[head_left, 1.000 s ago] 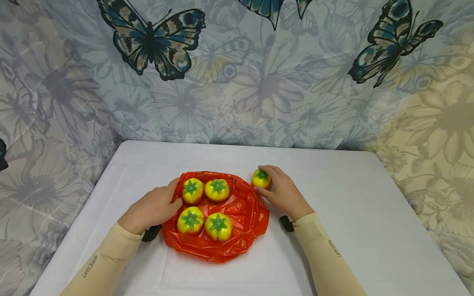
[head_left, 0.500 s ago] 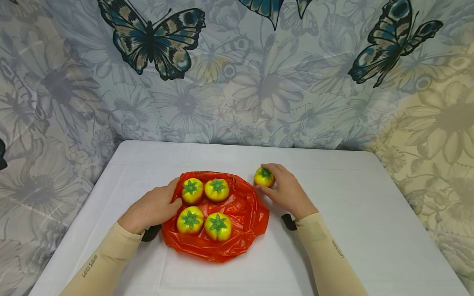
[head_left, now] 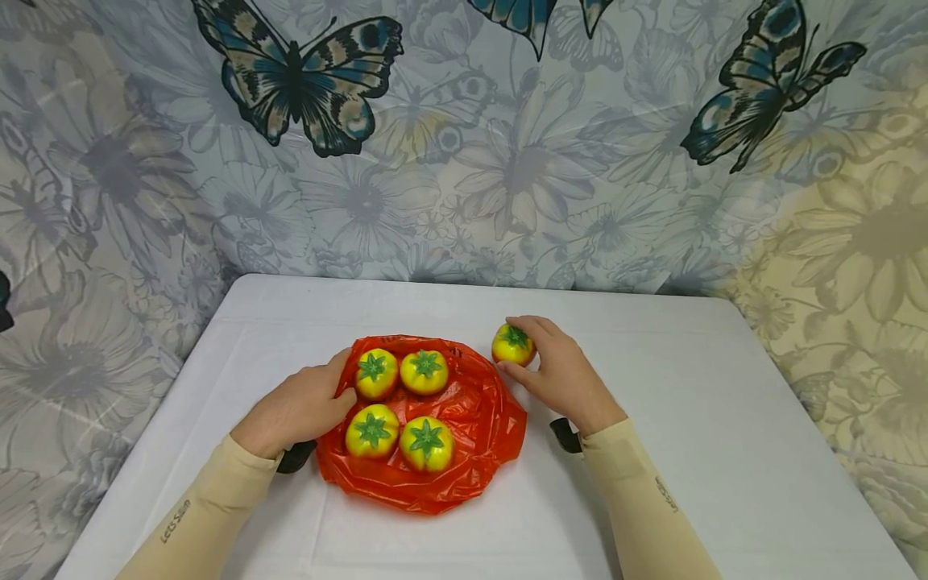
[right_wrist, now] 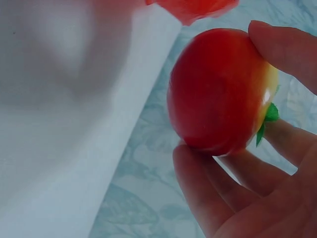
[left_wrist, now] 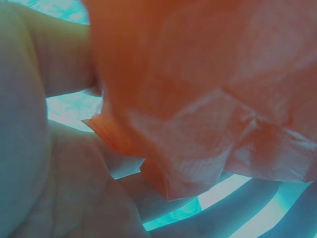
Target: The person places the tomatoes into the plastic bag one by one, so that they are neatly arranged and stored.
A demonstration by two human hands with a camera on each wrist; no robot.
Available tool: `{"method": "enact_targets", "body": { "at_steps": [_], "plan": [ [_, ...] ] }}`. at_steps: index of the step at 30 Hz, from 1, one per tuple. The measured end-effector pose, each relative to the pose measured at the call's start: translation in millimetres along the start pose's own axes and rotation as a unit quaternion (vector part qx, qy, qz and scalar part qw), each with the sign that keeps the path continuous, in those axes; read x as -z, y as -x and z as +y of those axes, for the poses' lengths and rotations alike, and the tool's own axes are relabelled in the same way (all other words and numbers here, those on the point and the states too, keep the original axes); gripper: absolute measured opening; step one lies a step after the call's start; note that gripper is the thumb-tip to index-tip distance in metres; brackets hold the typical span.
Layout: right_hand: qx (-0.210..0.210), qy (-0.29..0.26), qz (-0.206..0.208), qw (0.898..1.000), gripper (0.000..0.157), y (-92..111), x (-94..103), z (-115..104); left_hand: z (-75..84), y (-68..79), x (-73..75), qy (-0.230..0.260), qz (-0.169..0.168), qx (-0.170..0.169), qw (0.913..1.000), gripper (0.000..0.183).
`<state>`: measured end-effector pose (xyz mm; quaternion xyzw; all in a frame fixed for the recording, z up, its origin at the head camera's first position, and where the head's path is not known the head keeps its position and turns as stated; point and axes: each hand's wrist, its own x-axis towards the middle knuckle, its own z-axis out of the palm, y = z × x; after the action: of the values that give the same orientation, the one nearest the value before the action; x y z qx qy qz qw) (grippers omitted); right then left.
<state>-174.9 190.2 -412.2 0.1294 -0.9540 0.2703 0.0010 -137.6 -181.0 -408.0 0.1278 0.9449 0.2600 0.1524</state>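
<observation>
My right hand (head_left: 558, 370) holds a toy tomato (head_left: 512, 346) between thumb and fingers, just past the right far rim of a red plastic bag (head_left: 471, 403). In the right wrist view the toy tomato (right_wrist: 218, 91) shows its glossy red underside, yellow shoulder and green leafy top. At the bag's left side my left hand (head_left: 308, 407) grips the rim, thumb on the near face. Close up in the left wrist view, the crinkled bag (left_wrist: 198, 99) covers part of the fingers. Several more toy tomatoes (head_left: 428, 445), yellow with green star tops, sit on the bag's left half.
A white cloth covers the table (head_left: 689, 451), whose far edge meets a backdrop (head_left: 522, 177) printed with flowers and butterflies. Black straps or devices (head_left: 565, 435) show at both wrists below the sleeves.
The right hand with the toy tomato shifts slightly right and up, then a little back to the left. My left hand, the bag and the other toy tomatoes stay in place.
</observation>
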Motion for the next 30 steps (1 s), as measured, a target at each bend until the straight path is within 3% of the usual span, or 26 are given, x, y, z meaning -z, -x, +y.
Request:
{"method": "enact_targets", "body": {
  "at_steps": [10,30],
  "plan": [
    [0.008,-0.006,-0.006,1.0,0.069,5,2.9,-14,-0.2,-0.4,0.2,0.007,-0.001,-0.006,1.0,0.07],
    [0.066,-0.014,-0.035,0.997,0.069,14,-2.0,-43,0.1,-1.4,-0.1,0.004,-0.009,0.002,1.0,0.073]
  ]
}}
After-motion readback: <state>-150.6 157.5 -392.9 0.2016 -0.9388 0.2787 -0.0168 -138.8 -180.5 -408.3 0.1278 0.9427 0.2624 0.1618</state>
